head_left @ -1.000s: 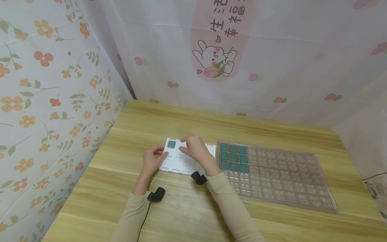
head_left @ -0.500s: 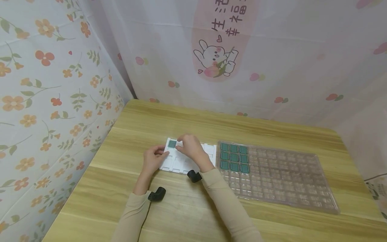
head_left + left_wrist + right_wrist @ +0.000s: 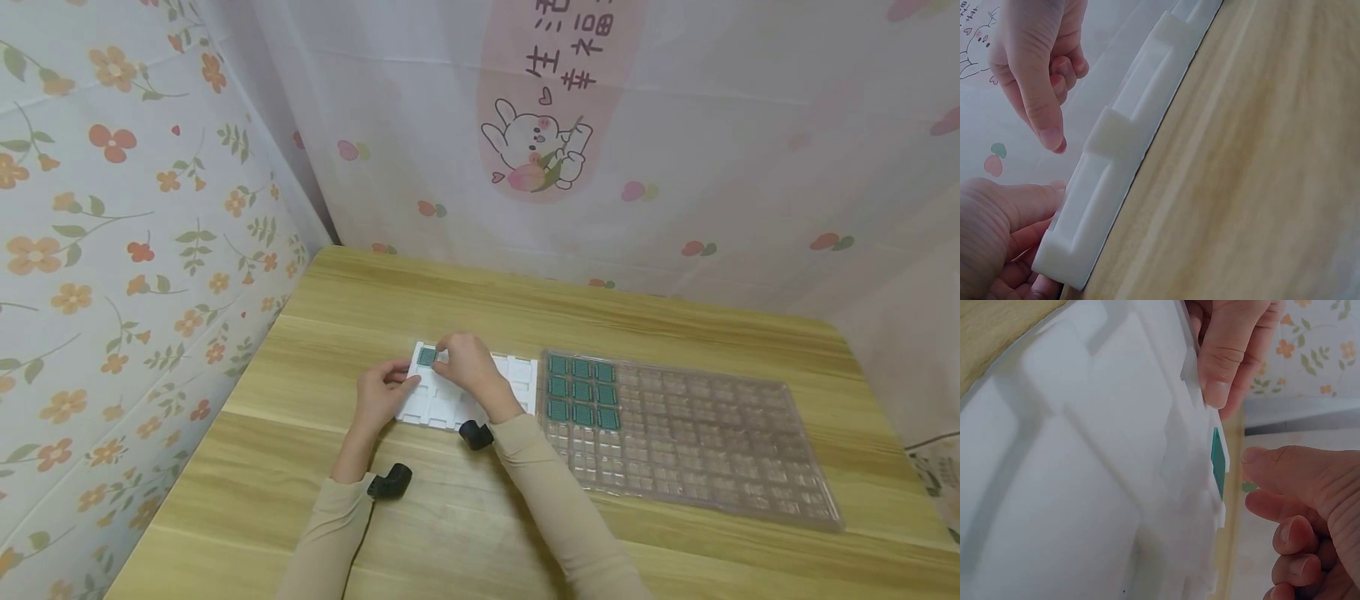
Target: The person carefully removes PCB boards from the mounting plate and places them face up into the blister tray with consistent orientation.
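Observation:
A white pocketed tray (image 3: 415,404) lies on the table in the head view. My left hand (image 3: 378,393) grips its left edge, the thumb on top and the fingers at the side and below, as the right wrist view shows. One green square chip (image 3: 427,357) sits in the tray's far-left pocket; edge-on it is a thin green sliver (image 3: 1218,464). Just right of that chip hovers my right hand (image 3: 468,367), thumb and index finger apart with no chip seen between them. Its other fingers (image 3: 1297,565) are loosely curled.
To the right lies a clear plastic blister tray (image 3: 705,442), with several green chips (image 3: 581,390) in its far-left pockets. Black wrist cameras (image 3: 392,482) stick out from both sleeves. The wood-grain table (image 3: 442,533) meets printed curtains (image 3: 420,125) at the back and left.
My right hand has moved left over the white tray, closer to the chip in the far-left pocket. My left hand keeps its grip on the tray edge.

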`<state>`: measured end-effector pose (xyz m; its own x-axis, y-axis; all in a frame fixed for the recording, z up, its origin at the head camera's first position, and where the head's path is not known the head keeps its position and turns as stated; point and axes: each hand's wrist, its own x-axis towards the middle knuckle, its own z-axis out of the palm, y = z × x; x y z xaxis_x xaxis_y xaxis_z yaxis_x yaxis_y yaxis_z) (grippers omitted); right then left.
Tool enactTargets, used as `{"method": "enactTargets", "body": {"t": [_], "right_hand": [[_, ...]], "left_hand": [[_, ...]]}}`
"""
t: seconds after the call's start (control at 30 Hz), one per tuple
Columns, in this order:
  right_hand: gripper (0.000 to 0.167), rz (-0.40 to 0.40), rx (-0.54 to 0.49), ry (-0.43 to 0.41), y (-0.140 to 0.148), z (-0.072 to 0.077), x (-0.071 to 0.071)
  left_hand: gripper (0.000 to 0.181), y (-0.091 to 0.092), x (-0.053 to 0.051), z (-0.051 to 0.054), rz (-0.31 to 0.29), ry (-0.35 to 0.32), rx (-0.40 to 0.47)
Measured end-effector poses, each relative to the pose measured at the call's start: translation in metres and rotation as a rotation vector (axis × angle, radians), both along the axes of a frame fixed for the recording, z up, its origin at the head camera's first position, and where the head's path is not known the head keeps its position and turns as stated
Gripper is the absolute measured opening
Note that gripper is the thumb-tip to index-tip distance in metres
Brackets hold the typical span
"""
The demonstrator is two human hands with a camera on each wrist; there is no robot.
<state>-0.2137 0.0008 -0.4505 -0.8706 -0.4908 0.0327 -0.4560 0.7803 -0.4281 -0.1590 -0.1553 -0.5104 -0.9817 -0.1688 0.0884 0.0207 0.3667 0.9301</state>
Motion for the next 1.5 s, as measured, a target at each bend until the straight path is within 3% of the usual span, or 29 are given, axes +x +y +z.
{"method": "enactTargets", "body": {"t": [0.63, 1.0, 1.5], "right_hand": [[0.029, -0.045, 0.023, -0.034, -0.009, -0.011, -0.006], [0.029, -0.047, 0.038, -0.025, -0.014, -0.012, -0.007], [0.022, -0.069, 0.051, -0.007, -0.019, -0.019, -0.008]], "left_hand": [[0.025, 0.0, -0.001, -0.002, -0.005, 0.032, 0.017], [0.024, 0.0, -0.001, -0.001, -0.004, 0.017, 0.035], [0.025, 0.001, 0.0, -0.001, 0.005, 0.023, -0.009]]}}
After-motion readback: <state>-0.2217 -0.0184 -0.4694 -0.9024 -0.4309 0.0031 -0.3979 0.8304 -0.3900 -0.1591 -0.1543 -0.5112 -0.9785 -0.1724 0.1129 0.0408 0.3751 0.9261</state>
